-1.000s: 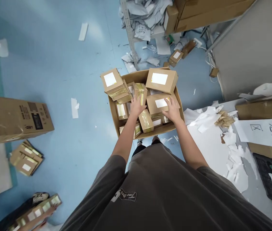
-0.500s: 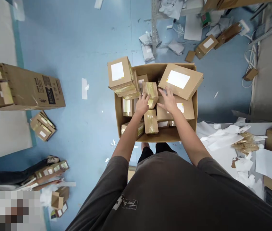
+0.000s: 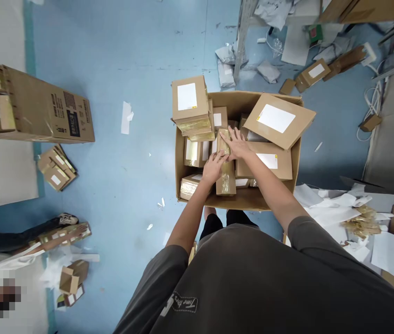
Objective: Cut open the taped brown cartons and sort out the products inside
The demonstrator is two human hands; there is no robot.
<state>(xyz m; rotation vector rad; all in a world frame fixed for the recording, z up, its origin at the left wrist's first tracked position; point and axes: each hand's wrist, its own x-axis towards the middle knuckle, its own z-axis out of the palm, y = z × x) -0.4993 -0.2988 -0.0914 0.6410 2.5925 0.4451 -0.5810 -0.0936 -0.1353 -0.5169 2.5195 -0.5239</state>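
Note:
A small taped carton (image 3: 223,141) sits in the middle of a large open carton (image 3: 240,202), among other boxes. My right hand (image 3: 237,144) reaches over it from the right, fingers spread across its top. From the left, my left hand (image 3: 214,167) rests bent fingers on its near part. Both hands grip it between them, though the undersides of the fingers are hidden. Just nearer to me lies another taped box (image 3: 226,183). A labelled carton (image 3: 280,119) lies tilted at the right, partly over another labelled box (image 3: 282,161). Stacked boxes (image 3: 189,99) rise at the left corner.
A tall printed carton (image 3: 54,111) and some flat parcels (image 3: 57,168) are on the floor at left. Another person's leg (image 3: 19,239) shows at lower left. A shelf post (image 3: 243,39) stands beyond the large carton. White paper scraps (image 3: 336,204) are heaped at right.
My right hand has moved left from the tilted carton to the small taped carton. That carton now appears turned and narrower, and my left hand has shifted nearer to me. The view has shifted.

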